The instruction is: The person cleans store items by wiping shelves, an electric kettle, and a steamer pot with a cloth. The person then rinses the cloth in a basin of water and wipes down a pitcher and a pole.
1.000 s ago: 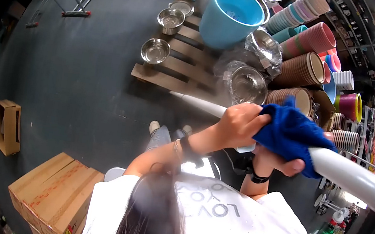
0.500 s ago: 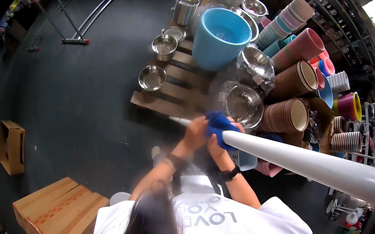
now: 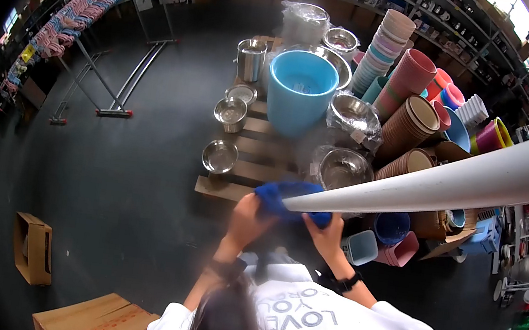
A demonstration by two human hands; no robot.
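A blue cloth (image 3: 271,197) is stretched out between my two hands, in front of my body. My left hand (image 3: 246,223) grips its left side, somewhat smeared by motion. At the right end, my right hand (image 3: 327,237) pinches the cloth between thumb and fingers, a dark band on its wrist. A thick white pole (image 3: 436,177) runs in from the right and covers the middle of the cloth. Just beyond the cloth lies a wooden pallet (image 3: 224,190) bearing a steel bowl (image 3: 220,156) and a large light-blue bucket (image 3: 302,93).
Plastic-wrapped steel basins (image 3: 346,170) stand right of the bucket. Stacked brown pots (image 3: 410,121) and pink pots (image 3: 409,77) rise behind them. A hanger rack (image 3: 99,3) stands at left. Cardboard boxes (image 3: 100,320) sit on the floor at lower left.
The blue cloth was bunched in my hands close together; now it is spread wider, with my hands farther apart and lower. The view has tilted up, showing more shelves.
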